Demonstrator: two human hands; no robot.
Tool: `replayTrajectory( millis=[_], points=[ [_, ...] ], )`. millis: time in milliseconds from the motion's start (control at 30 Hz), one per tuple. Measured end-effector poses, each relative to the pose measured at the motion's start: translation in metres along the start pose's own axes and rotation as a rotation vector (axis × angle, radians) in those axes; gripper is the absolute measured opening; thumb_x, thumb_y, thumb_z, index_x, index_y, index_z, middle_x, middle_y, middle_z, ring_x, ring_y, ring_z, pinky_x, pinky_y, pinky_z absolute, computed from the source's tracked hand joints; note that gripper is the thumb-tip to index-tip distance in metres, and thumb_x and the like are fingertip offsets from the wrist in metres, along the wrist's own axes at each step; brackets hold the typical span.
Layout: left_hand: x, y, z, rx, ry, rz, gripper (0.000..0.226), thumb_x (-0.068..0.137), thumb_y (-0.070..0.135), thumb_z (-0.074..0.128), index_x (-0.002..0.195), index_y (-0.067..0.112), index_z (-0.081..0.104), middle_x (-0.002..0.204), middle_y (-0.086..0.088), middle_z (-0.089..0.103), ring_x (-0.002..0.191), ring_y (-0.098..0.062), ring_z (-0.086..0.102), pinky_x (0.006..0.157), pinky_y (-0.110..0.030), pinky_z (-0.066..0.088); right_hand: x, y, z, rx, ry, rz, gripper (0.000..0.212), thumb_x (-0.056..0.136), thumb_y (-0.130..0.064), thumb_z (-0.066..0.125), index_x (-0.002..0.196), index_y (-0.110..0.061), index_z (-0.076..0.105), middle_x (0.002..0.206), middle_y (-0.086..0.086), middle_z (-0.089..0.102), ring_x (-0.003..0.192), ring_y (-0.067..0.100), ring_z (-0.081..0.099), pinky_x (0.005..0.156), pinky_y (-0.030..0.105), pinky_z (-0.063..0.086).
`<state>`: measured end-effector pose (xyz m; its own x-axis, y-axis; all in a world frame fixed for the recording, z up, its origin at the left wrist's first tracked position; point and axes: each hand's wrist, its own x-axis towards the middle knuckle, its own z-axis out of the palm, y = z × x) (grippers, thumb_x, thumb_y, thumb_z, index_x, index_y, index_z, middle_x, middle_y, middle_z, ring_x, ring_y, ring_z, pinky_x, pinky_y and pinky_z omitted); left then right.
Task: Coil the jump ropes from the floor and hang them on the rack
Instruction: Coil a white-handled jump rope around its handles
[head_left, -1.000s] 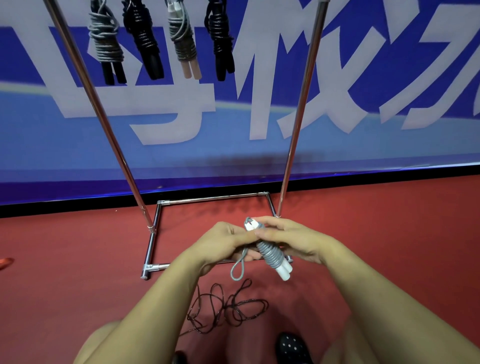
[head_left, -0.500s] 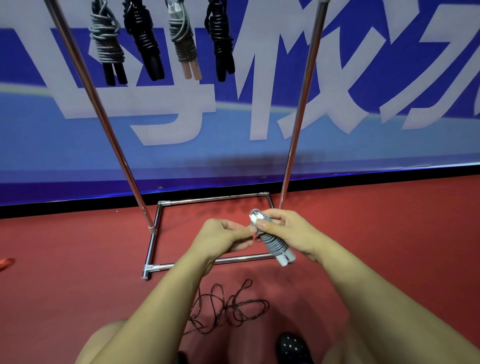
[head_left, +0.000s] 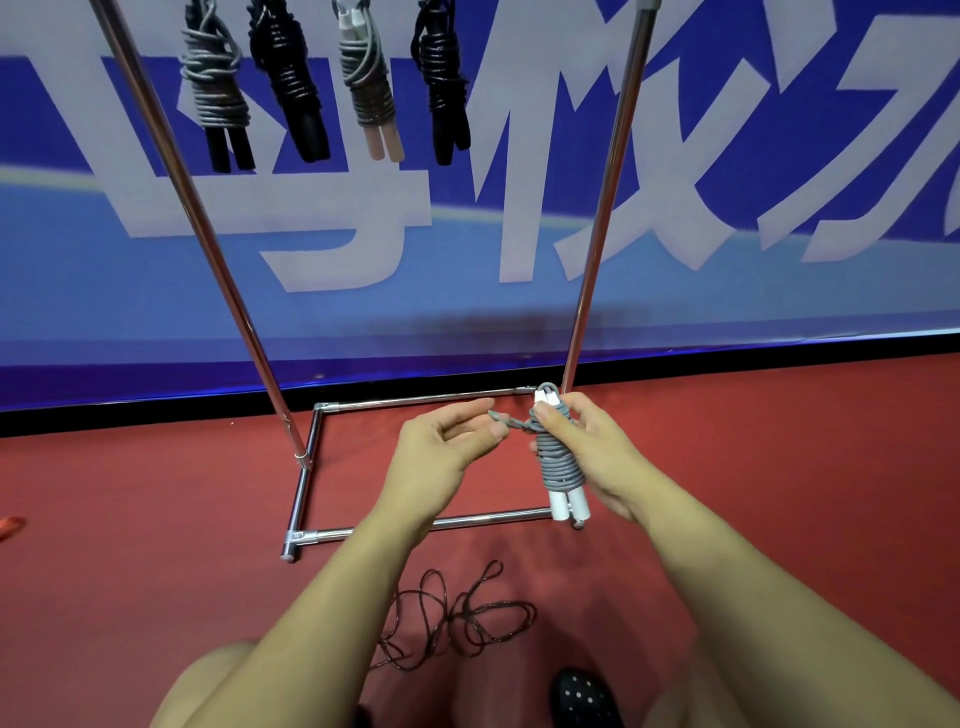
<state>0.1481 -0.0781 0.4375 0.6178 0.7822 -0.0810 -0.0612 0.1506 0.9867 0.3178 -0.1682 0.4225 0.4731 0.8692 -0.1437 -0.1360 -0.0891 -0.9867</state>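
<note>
While the right hand (head_left: 587, 447) grips the grey rope bundle (head_left: 558, 462) around its wound middle, the left hand (head_left: 447, 447) pinches the short free end of the cord (head_left: 506, 420) between thumb and fingers, at about 9 o'clock from the bundle. The bundle stands almost upright in the air over the base of the rack (head_left: 306, 499), with its two white handles (head_left: 569, 506) pointing down at 6 o'clock and their white caps at 12 o'clock.

The cord looks thin, soft and light, so I judge it will bend easily and may slip loose if the last turn is not pulled tight. The handles are stiff and give the bundle its firm core. The best place to hold is the wound middle, where the fingers press the turns together, and the tail should be held close to the knot. For hanging, the loop at the top is probably the part to take.

Four coiled ropes (head_left: 322, 83) already hang from the rack at 11 o'clock, far above the hands. One dark loose rope (head_left: 457, 618) lies in tangled loops on the red floor (head_left: 130, 519) at 6 o'clock, near a dotted shoe (head_left: 582, 696). It is not coiled yet, so the task is not finished. A small orange thing (head_left: 10, 526) lies at the left edge; I cannot tell what it is.
</note>
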Motion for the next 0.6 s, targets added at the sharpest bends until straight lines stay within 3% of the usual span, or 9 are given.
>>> replayTrajectory(
  millis=[167, 367, 500, 600],
  points=[
    [0.0, -0.007, 0.008, -0.156, 0.147, -0.028, 0.033, 0.086, 0.004, 0.078, 0.117, 0.0, 0.068, 0.092, -0.013, 0.079, 0.091, -0.023, 0.076, 0.081, -0.025, 0.059, 0.0, 0.001, 0.006, 0.059, -0.008, -0.016, 0.009, 0.1, -0.025, 0.062, 0.102, -0.017, 0.061, 0.091, 0.0, 0.07, 0.079, 0.018, 0.07, 0.077, 0.033, 0.056],
    [0.0, -0.006, 0.013, -0.463, 0.217, -0.095, 0.029, 0.083, 0.001, 0.078, 0.111, -0.005, 0.071, 0.107, -0.022, 0.075, 0.101, -0.028, 0.075, 0.085, -0.025, 0.059, 0.0, 0.0, 0.014, 0.093, -0.007, -0.031, 0.023, 0.098, -0.029, 0.063, 0.111, -0.011, 0.059, 0.099, 0.005, 0.068, 0.079, 0.017, 0.07, 0.078, 0.034, 0.056],
    [0.0, -0.008, 0.017, -0.295, 0.155, 0.007, 0.03, 0.084, 0.008, 0.08, 0.113, 0.008, 0.076, 0.113, -0.01, 0.077, 0.116, -0.026, 0.069, 0.106, -0.038, 0.052, -0.001, -0.001, 0.017, 0.096, -0.03, -0.032, 0.029, 0.096, -0.033, 0.062, 0.112, -0.01, 0.059, 0.103, 0.01, 0.068, 0.077, 0.018, 0.068, 0.075, 0.033, 0.056],
    [-0.003, -0.005, 0.019, -0.195, 0.143, 0.073, 0.026, 0.087, 0.012, 0.078, 0.113, 0.018, 0.077, 0.113, -0.003, 0.077, 0.115, -0.02, 0.07, 0.107, -0.04, 0.051, -0.004, -0.001, 0.02, 0.095, -0.06, -0.039, 0.03, 0.093, -0.036, 0.061, 0.112, -0.013, 0.061, 0.102, 0.008, 0.071, 0.078, 0.018, 0.069, 0.074, 0.031, 0.056]
  ],
)
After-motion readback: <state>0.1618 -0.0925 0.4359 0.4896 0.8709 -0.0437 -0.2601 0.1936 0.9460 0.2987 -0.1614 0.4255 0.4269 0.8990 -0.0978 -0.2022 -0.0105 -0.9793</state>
